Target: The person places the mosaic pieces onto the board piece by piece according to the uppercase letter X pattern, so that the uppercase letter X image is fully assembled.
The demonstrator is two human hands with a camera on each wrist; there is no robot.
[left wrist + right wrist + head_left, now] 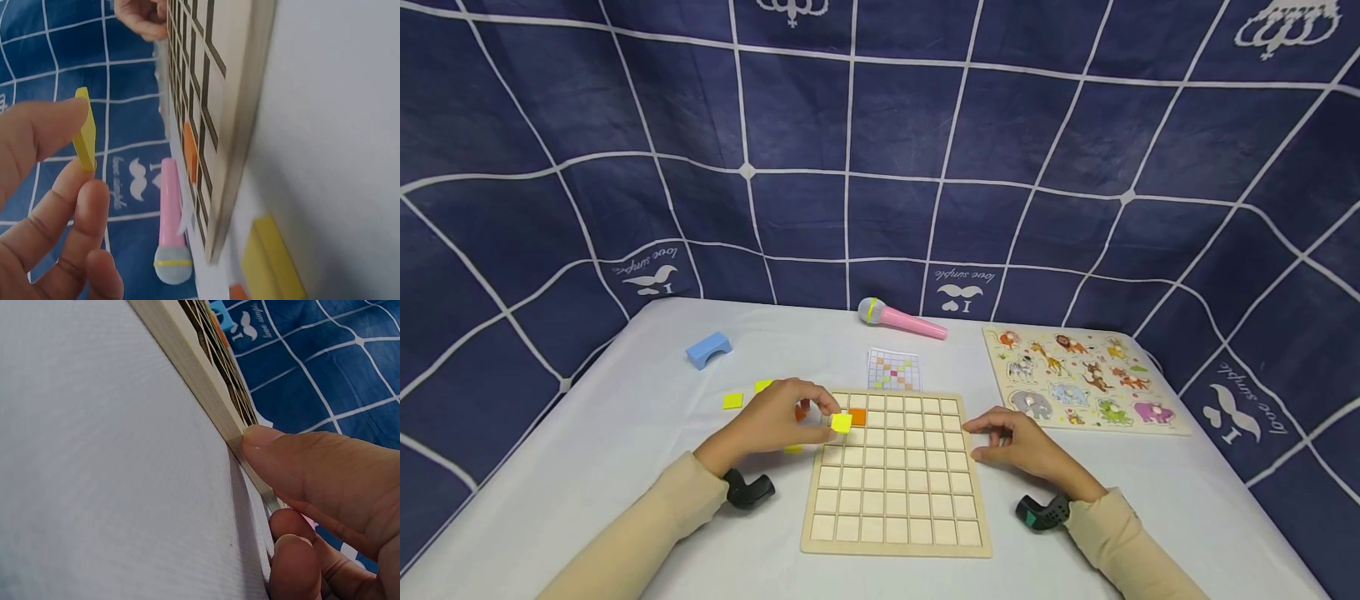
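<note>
Between thumb and forefinger, my left hand (pixel 778 417) pinches a yellow square tile (pixel 842 423) over the upper left corner of a wooden grid board (pixel 982 533). The left wrist view shows that tile (pixel 86 131) edge-on, raised above the board. One orange tile (pixel 857 417) sits in a cell near the board's top left. At the board's right side, my right hand (pixel 1018 443) touches the edge with thumb and forefinger tips. In the right wrist view the thumb (pixel 294 459) lies against the board's wooden rim (pixel 200 394).
Several loose yellow tiles (pixel 733 401) lie left of the board, some partly behind the left hand. A printed pattern card (pixel 893 369) lies beyond it, then a pink microphone (pixel 913 322). A blue arch block (pixel 708 350) stands far left; an animal puzzle (pixel 1090 379) lies right.
</note>
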